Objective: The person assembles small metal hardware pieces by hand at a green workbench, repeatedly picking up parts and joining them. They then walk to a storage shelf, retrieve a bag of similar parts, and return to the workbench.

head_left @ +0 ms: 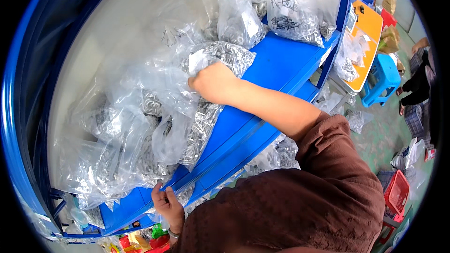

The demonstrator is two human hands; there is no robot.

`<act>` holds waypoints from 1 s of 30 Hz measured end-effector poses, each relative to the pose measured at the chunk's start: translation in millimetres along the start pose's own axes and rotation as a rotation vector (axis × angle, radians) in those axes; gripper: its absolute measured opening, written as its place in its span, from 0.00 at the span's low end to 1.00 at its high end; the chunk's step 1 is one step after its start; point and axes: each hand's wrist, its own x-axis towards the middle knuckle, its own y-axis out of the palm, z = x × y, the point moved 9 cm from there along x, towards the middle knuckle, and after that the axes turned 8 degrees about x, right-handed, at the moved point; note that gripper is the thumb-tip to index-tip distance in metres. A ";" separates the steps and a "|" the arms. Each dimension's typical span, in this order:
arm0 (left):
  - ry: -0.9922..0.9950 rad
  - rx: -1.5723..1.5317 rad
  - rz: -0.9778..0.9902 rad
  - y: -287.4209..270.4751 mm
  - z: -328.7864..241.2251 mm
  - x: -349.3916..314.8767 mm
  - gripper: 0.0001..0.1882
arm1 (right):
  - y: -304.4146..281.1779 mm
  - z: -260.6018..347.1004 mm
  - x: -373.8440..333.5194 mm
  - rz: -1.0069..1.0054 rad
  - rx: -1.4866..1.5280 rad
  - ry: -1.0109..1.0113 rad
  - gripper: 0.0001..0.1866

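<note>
My right hand (214,83) is closed on the gathered film of a clear plastic bag (202,124) that lies on the blue shelf and holds small silvery metal parts. A white paper label (198,62) shows just above that hand. Lower down, my left hand (168,207) hangs beside the shelf's front edge, its fingers loosely bent and apart, with no object visible in it. To the left of the right hand, more clear bags (108,126) of shiny metal parts lie heaped together. Film hides part of their contents.
The blue metal shelf (276,63) has an upright post at its right end, near a bag with black scribbles (293,11). Beyond are an orange table (368,33), a blue stool (383,77), a red basket (397,192) and another person (422,79). More bags sit on a lower shelf.
</note>
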 end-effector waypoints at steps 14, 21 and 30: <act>0.242 0.029 0.047 51.0 -46.5 15.4 0.10 | 15.0 28.3 -22.8 -0.059 -0.315 -0.214 0.06; 0.508 0.058 -0.240 29.2 -150.8 105.0 0.11 | 27.0 34.5 -28.4 -0.023 -0.506 -0.219 0.06; 0.867 0.783 0.463 234.3 -237.3 239.8 0.19 | 24.4 34.6 -30.4 -0.058 -0.490 -0.222 0.06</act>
